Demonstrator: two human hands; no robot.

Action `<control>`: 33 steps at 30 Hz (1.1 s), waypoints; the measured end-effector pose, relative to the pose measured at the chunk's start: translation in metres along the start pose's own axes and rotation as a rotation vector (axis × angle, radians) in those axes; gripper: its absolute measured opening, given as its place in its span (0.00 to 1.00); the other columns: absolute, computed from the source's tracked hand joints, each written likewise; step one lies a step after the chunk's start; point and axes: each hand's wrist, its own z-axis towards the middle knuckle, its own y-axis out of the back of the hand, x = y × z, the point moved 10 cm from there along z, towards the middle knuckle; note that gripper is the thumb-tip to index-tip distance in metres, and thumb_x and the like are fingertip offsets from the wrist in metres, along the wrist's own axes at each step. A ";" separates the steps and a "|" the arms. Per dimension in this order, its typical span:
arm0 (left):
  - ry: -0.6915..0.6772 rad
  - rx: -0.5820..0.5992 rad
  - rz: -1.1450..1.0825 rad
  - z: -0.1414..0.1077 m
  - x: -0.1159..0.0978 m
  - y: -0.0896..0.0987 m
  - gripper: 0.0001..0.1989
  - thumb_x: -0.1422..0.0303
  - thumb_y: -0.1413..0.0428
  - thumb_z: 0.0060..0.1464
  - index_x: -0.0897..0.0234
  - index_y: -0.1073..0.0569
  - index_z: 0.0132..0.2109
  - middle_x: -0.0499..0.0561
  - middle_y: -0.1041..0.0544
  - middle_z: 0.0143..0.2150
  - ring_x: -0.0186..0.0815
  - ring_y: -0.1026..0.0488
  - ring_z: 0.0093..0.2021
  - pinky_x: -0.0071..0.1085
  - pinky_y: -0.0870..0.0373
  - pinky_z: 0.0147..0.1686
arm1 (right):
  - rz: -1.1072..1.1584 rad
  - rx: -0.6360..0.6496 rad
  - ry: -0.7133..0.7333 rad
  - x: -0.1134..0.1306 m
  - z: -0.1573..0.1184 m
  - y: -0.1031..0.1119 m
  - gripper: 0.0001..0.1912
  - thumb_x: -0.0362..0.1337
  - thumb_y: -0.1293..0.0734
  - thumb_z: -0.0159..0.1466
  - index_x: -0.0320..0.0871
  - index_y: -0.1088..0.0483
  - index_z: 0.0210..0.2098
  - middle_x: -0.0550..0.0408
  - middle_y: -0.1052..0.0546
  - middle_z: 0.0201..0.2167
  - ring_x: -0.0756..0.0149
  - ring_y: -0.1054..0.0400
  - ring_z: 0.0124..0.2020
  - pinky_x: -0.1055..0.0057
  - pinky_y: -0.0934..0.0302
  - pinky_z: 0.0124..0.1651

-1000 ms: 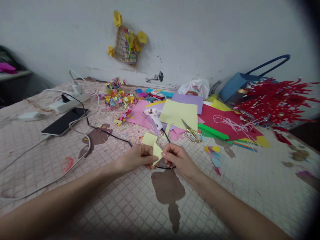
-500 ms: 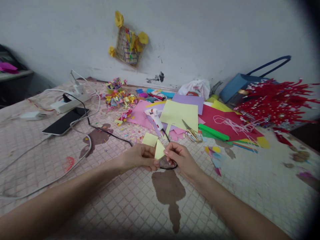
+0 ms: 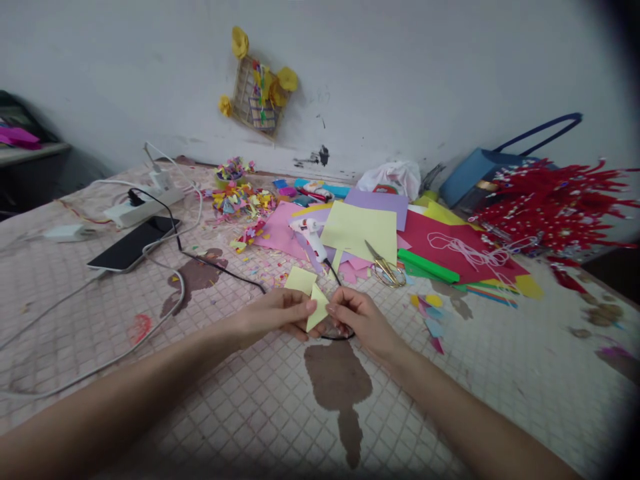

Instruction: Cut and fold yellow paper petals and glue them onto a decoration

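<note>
Between my two hands is a small folded piece of pale yellow paper [image 3: 319,310], roughly a triangle. My left hand [image 3: 290,312] pinches its left side, thumb on top and fingers underneath. The fingertips of my right hand [image 3: 354,312] grip its right corner. Just behind the left fingers lies a pale yellow paper square [image 3: 300,279] on the table. Beyond it rests a white glue gun [image 3: 311,237] on coloured sheets, its black cord running under my hands. Gold-handled scissors [image 3: 385,265] lie partly on a larger pale yellow sheet [image 3: 360,227].
At left are a black phone [image 3: 134,244], a white power strip [image 3: 143,207] and loose cables. Paper scraps [image 3: 237,200] are heaped at the back. To the right are a green stick-like object [image 3: 427,265], red paper [image 3: 450,247], white string and a red beaded bunch [image 3: 555,207].
My left thumb has moved up onto the folded paper's face, and the paper has turned slightly. My right hand keeps its pinch in nearly the same place.
</note>
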 end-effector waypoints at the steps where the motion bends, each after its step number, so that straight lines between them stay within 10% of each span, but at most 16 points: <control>1: -0.004 -0.008 -0.025 0.000 0.000 0.000 0.23 0.51 0.48 0.50 0.70 0.28 0.36 0.57 0.22 0.34 0.35 0.26 0.34 0.30 0.31 0.34 | 0.001 0.006 0.001 0.001 0.000 -0.001 0.11 0.39 0.34 0.57 0.42 0.39 0.23 0.64 0.37 0.16 0.77 0.45 0.16 0.79 0.51 0.19; 8: -0.049 -0.134 0.039 0.004 0.004 0.014 0.16 0.59 0.41 0.46 0.69 0.32 0.25 0.48 0.27 0.22 0.28 0.32 0.22 0.24 0.36 0.25 | -0.040 0.075 -0.013 0.000 -0.002 -0.009 0.11 0.40 0.34 0.57 0.41 0.38 0.23 0.63 0.35 0.16 0.77 0.43 0.16 0.80 0.50 0.19; 33: -0.039 -0.248 0.007 0.004 0.006 0.024 0.20 0.53 0.48 0.51 0.69 0.31 0.28 0.50 0.27 0.24 0.32 0.30 0.24 0.30 0.31 0.27 | -0.001 0.117 -0.018 -0.006 -0.001 -0.013 0.10 0.38 0.34 0.57 0.41 0.38 0.23 0.64 0.34 0.16 0.78 0.44 0.16 0.81 0.51 0.18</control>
